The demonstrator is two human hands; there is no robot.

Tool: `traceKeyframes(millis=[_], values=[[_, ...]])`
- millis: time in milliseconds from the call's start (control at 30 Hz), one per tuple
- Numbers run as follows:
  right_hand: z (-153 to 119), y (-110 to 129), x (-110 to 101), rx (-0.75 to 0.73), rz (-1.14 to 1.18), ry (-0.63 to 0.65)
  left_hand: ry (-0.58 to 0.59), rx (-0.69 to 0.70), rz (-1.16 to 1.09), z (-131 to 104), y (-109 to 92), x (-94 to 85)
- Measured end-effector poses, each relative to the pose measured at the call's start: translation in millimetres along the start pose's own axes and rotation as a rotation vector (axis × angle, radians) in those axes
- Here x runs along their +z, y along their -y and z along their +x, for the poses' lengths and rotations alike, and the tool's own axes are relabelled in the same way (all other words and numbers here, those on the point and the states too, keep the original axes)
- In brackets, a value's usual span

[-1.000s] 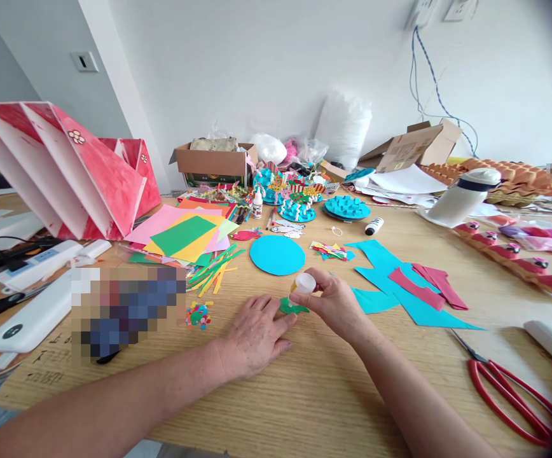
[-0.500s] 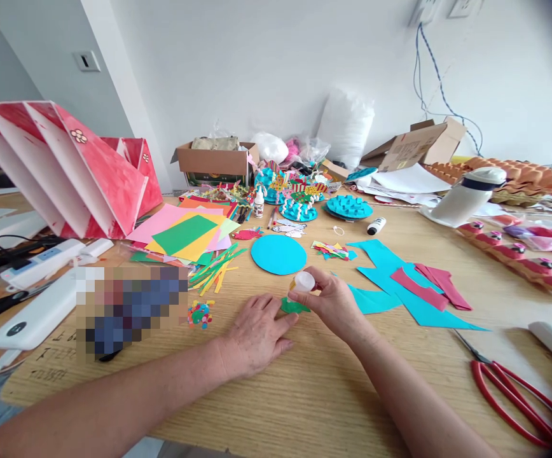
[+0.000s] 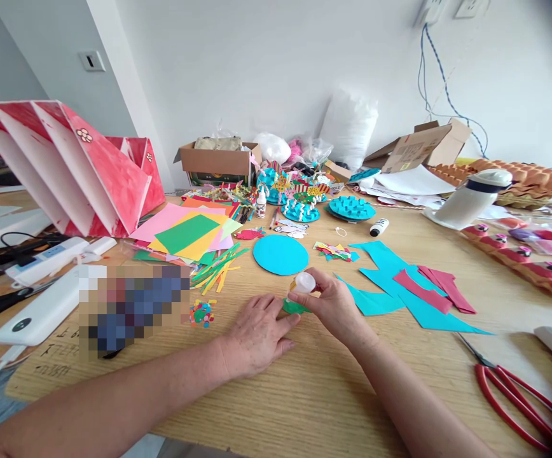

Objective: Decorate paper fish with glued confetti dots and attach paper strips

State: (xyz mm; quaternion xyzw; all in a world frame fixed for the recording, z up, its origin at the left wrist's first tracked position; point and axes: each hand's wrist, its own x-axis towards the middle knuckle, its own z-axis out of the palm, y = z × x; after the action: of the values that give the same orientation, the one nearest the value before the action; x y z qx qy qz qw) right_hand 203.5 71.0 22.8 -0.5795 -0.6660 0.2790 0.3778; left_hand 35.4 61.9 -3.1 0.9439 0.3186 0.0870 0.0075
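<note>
The green paper piece (image 3: 293,306) lies on the bench (image 3: 324,388) in the narrow space between the two hands, just below and a little to the left of the right-hand grip. That right hand (image 3: 337,306) has its fingers and thumb closed round a small white bottle (image 3: 304,282), tilted so that its broad round end points up and its long axis slopes down and leftward to the paper — whether the lower end touches, I cannot tell. The left hand (image 3: 259,334) is spread palm down, clasping nothing, its fingertips at the paper's left edge; it is the nearer hand on the bench's surface, while the right works from above. The paper's visible part runs roughly sideways — its right end sits close by the right hand's thumb.
</note>
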Motion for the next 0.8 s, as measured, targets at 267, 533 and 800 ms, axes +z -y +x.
traceKeyframes(millis=[267,533,800], values=[[2.1,-1.7,-2.0,0.019,-0.062,-0.030,0.009,-0.004,-0.002,0.2,-0.6,-1.5],[2.1,-9.8,-10.3,0.033,-0.080,-0.047,0.015,-0.004,0.004,0.7,-0.6,-3.8],[3.4,-7.8,-7.6,0.039,-0.101,-0.056,0.015,-0.004,0.007,-0.1,-1.1,-3.4]])
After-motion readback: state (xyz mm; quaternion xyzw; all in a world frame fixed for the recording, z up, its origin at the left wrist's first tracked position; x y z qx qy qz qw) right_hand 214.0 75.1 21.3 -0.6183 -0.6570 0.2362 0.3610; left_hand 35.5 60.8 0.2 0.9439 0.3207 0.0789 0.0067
